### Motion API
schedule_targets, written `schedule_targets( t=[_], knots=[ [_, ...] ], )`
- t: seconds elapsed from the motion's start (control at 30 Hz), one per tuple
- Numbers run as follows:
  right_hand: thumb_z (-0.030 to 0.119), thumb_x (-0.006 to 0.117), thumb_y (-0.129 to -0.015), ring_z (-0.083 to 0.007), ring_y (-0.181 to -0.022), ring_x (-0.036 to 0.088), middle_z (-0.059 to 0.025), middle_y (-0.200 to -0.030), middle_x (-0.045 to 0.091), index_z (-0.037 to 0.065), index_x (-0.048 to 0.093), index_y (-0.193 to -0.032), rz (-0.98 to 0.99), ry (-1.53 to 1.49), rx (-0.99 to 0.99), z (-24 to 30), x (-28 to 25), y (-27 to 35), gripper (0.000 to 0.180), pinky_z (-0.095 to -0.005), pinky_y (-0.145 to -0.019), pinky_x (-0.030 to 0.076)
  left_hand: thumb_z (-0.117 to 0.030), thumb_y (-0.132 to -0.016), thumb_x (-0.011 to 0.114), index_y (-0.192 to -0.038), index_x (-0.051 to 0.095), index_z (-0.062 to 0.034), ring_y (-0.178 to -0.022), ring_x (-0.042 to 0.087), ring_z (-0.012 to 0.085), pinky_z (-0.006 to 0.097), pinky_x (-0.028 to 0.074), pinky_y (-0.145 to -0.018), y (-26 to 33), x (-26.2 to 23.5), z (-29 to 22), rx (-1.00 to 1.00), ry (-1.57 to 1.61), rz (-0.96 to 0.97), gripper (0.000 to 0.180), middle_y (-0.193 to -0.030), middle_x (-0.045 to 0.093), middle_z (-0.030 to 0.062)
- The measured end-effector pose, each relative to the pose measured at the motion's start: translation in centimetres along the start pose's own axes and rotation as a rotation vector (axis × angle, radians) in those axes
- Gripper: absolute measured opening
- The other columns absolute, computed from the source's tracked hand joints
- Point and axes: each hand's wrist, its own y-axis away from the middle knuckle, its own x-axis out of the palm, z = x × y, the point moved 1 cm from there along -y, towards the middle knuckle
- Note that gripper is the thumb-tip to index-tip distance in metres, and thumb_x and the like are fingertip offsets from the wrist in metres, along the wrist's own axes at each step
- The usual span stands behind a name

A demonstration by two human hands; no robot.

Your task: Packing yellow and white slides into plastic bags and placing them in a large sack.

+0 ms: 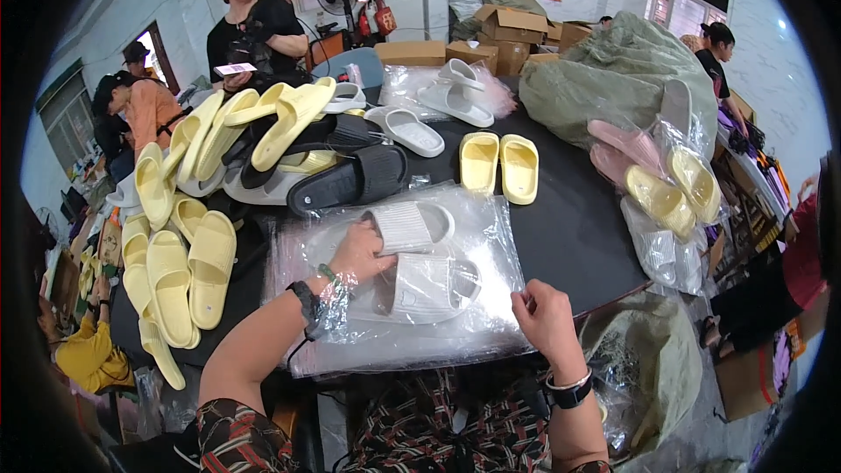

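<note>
Two pale grey slippers with ribbed straps lie side by side on a stack of clear plastic bags (412,346) at the table's near edge. The far slipper (407,226) and the near slipper (425,285) both have clear film around them. My left hand (355,254) is closed at their left ends, its fingers at the straps and partly hidden; film lies against that wrist. At the bags' right edge, my right hand (545,320) is curled, thumb and finger pinched on the clear film. Beyond the bags, a pair of yellow slippers (499,166) stands on the black table.
A heap of loose yellow, black and grey slippers (206,258) covers the table's left side. Bagged slippers (661,184) lie at the right, before a large green sack (613,88). An open sack (648,359) stands below the right edge. Across the table stands a person (254,35).
</note>
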Motion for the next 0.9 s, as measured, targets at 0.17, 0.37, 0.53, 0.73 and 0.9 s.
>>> schedule_targets(
  t=[0.17,0.37,0.53,0.73,0.9],
  knots=[
    [0.02,0.068,-0.083,-0.0413,-0.064,0.062,-0.0217,-0.069,0.061,-0.002,0.056,-0.068,0.085,0.074,0.07,-2.3,0.9,3.0,0.029,-0.0471,-0.061,0.05,-0.029,-0.068,0.076,-0.075,0.072,-0.0017,-0.103,0.057,0.0351,0.045,0.041,-0.097,-0.8,0.9,-0.5,0.225,-0.168,0.125,0.029,-0.092,0.067,0.0141],
    [0.017,0.076,-0.079,-0.0366,-0.084,0.059,-0.0148,-0.084,0.058,0.003,0.054,-0.091,-0.022,0.322,-0.104,-2.0,-0.7,-0.4,0.028,-0.0459,-0.072,0.049,-0.029,-0.071,0.075,-0.085,0.073,-0.0048,-0.105,0.056,0.0354,0.047,0.041,-0.097,-0.4,1.6,0.2,0.112,0.092,0.176,0.028,-0.094,0.068,0.0141],
    [0.018,0.06,-0.095,-0.0392,-0.126,0.049,-0.0214,-0.134,0.054,0.001,0.051,-0.128,0.027,-0.024,-0.412,-2.2,1.9,-8.4,0.039,-0.0435,-0.104,0.042,-0.027,-0.072,0.075,-0.09,0.073,-0.0062,-0.105,0.057,0.035,0.046,0.041,-0.097,-0.1,2.3,0.3,0.14,0.057,0.147,0.027,-0.096,0.068,0.014],
    [0.049,0.032,-0.104,-0.0325,-0.148,0.021,-0.0139,-0.158,0.03,0.008,0.027,-0.153,0.43,0.277,-0.274,-5.8,8.6,-9.6,0.064,-0.0526,-0.118,0.018,-0.025,-0.07,0.075,-0.092,0.072,-0.0057,-0.104,0.058,0.0358,0.045,0.044,-0.095,0.3,2.5,0.9,0.13,-0.04,0.169,0.03,-0.1,0.068,0.0153],
    [0.054,0.027,-0.103,-0.0302,-0.15,0.017,-0.0039,-0.162,0.025,0.013,0.023,-0.156,0.415,0.448,-0.238,-7.0,9.8,-9.4,0.067,-0.0555,-0.119,0.014,-0.021,-0.065,0.08,-0.089,0.072,-0.0037,-0.099,0.059,0.0369,0.044,0.046,-0.089,0.7,1.2,0.7,0.09,-0.089,0.214,0.031,-0.096,0.067,0.0159]
  ],
)
